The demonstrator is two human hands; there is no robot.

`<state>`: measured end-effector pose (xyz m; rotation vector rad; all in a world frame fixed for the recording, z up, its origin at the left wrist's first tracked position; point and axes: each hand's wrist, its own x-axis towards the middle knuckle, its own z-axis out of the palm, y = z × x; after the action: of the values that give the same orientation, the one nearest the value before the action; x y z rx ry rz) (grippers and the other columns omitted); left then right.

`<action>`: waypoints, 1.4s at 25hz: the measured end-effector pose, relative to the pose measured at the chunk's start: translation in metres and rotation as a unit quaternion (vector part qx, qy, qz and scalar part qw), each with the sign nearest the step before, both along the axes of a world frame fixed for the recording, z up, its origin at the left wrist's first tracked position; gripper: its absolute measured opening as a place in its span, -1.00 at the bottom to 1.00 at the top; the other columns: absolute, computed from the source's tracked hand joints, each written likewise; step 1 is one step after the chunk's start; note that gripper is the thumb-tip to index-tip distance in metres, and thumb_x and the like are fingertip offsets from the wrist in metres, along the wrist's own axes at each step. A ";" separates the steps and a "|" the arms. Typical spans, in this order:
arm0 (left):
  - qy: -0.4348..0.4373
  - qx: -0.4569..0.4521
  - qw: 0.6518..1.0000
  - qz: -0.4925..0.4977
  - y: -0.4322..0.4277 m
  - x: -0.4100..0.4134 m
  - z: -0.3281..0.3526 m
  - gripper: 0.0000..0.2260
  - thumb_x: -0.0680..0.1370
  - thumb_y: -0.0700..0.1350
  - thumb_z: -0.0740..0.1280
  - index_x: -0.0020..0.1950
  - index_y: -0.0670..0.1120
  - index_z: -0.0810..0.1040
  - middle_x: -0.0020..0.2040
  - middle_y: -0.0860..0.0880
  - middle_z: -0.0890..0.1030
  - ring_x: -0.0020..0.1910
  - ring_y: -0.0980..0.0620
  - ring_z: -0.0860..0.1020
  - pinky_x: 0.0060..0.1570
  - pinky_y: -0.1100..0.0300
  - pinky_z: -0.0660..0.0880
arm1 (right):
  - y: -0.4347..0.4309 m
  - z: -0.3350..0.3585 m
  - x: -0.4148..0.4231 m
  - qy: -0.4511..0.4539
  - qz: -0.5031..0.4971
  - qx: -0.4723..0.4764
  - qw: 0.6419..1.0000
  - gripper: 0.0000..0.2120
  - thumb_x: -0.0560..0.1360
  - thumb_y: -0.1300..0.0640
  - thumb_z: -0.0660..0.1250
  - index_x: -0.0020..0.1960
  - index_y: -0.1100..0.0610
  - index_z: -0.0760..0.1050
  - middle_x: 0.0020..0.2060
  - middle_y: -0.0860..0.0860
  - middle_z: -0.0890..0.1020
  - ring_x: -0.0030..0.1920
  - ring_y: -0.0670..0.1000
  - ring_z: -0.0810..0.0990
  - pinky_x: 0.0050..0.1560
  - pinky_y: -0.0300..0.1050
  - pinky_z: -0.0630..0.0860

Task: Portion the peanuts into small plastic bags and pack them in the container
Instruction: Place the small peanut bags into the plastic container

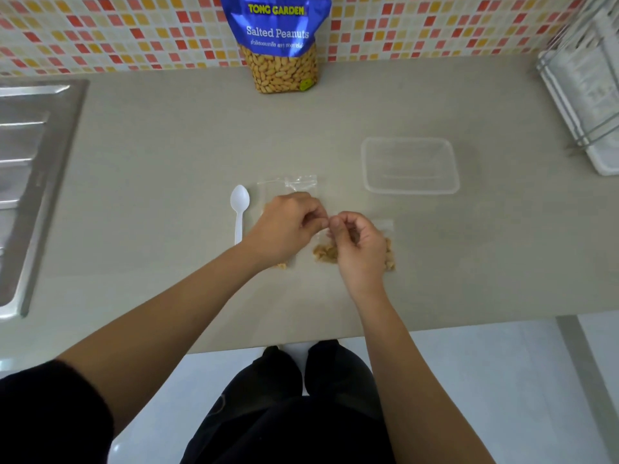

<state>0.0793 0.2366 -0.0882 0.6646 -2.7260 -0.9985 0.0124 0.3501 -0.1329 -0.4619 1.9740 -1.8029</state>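
A small bag of peanuts (324, 253) was seen flat on the desk (167, 155), near the front edge, mostly covered by the right hand (360, 244). The left hand (288, 226) was held just beside it. The fingers (315, 216) of the left hand were curled and the right-hand fingers (339, 226) were curled too, both sets brought together at the bag's top edge, which appeared to be pinched between them. The fingertips of the two hands were touching or nearly so.

A second bag with peanuts (282, 265) was mostly hidden under the left wrist. More clear bags (301, 183) were laid just behind the left hand. A white plastic spoon (239, 209) was placed to the left of them, bowl away from the person, handle partly hidden by the left wrist.

A clear plastic container (410, 190) was set open on the desk, behind and to the right of the hands, apart from the bags. A blue packet of salted peanuts (279, 41) was stood upright against the tiled wall (117, 31) at the back. A steel sink (33, 162) was seen at the left edge, a dish rack (586, 105) at the right.
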 end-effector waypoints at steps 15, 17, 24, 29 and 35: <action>0.037 0.298 0.945 0.129 0.025 0.021 -0.026 -0.82 0.53 -0.04 0.33 0.07 -0.07 0.43 -0.14 0.05 0.55 -0.18 0.06 0.58 -0.07 0.27 0.49 | 0.007 0.001 -0.018 -0.193 -0.071 -0.011 0.978 -0.91 0.53 0.16 0.31 -0.15 0.06 0.50 -0.28 0.00 0.56 -0.39 -0.19 0.56 -0.46 -0.31 0.45; 0.040 0.397 0.904 0.151 0.043 0.025 -0.043 -0.74 0.51 -0.17 0.36 0.10 0.05 0.37 -0.13 0.01 0.59 -0.19 0.04 0.60 -0.07 0.13 0.55 | 0.013 -0.005 -0.027 -0.180 -0.069 0.013 0.981 -0.90 0.53 0.14 0.32 -0.17 0.04 0.49 -0.28 -0.02 0.56 -0.38 -0.15 0.56 -0.43 -0.26 0.46; 0.037 0.357 0.891 0.279 0.074 0.006 -0.070 -0.82 0.51 -0.21 0.32 0.06 -0.02 0.42 -0.25 -0.03 0.62 -0.29 0.08 0.54 -0.18 0.26 0.47 | 0.022 -0.028 -0.055 0.181 0.056 0.245 0.951 -0.90 0.48 0.09 0.37 -0.15 0.13 0.58 -0.33 -0.08 0.59 -0.34 -0.15 0.52 -0.27 -0.46 0.36; 0.015 0.092 0.983 0.158 0.086 -0.001 -0.089 -0.69 0.46 -0.07 0.38 0.17 -0.15 0.53 0.08 -0.13 0.56 0.02 -0.07 0.53 0.09 0.11 0.49 | 0.025 -0.043 -0.051 0.172 0.059 0.233 0.955 -0.91 0.48 0.14 0.37 -0.12 0.18 0.57 -0.29 0.01 0.63 -0.28 -0.04 0.57 -0.17 -0.24 0.47; 0.014 -0.029 0.995 0.100 0.091 0.001 -0.103 -0.61 0.48 -0.06 0.22 0.21 -0.24 0.53 0.21 -0.26 0.54 0.08 -0.26 0.54 0.16 -0.03 0.50 | 0.047 -0.037 -0.061 0.337 0.083 0.254 0.903 -0.71 0.54 0.26 0.17 0.22 0.23 0.50 0.17 0.14 0.57 0.14 0.10 0.56 0.15 -0.31 0.34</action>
<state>0.0805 0.3279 -0.1913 0.8847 -2.5916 -0.8729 -0.0488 0.3971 -0.1702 -1.1401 2.6362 -1.0117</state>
